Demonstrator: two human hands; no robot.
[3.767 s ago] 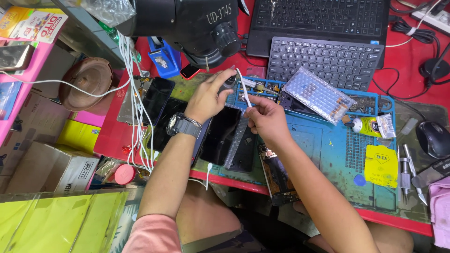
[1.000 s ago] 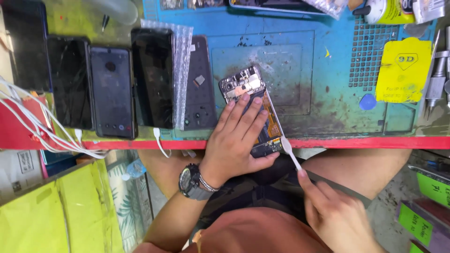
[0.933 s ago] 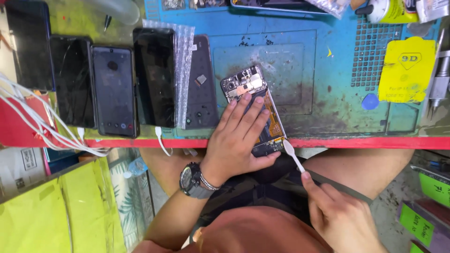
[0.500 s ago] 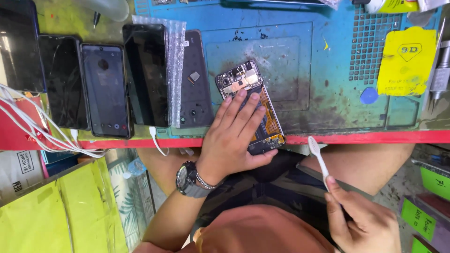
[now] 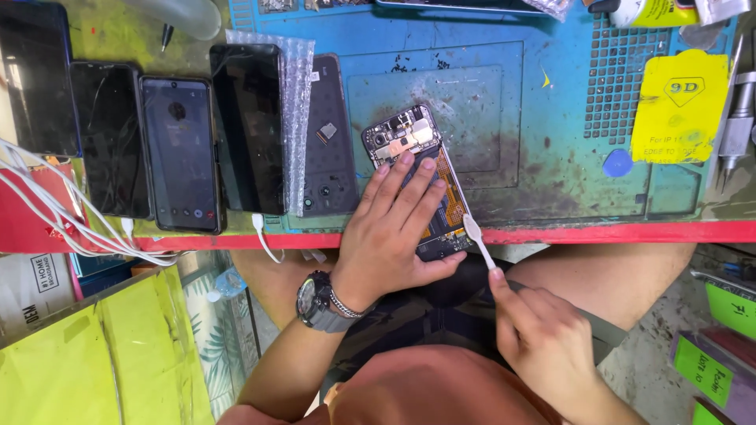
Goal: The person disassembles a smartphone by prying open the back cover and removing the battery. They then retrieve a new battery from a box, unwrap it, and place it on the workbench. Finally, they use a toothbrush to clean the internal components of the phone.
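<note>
An opened phone (image 5: 409, 149) with its circuit board exposed lies on the blue work mat (image 5: 504, 102) at the table's near edge. My left hand (image 5: 391, 232), a watch on its wrist, lies flat on the phone and pins it down. Below the table edge my right hand (image 5: 537, 332) grips a thin white plastic pry tool (image 5: 478, 240). The tool's tip touches the phone's lower right edge.
Several dark phones (image 5: 179, 149) lie in a row on the left, one in a bubble-wrap sleeve (image 5: 293, 118). White cables (image 5: 63, 216) hang at far left. A yellow packet (image 5: 681, 106) and metal tools (image 5: 736, 126) sit on the right.
My right hand has brought the white tool back up from below the table to the phone's lower right edge. The left hand stays pressed on the phone.
</note>
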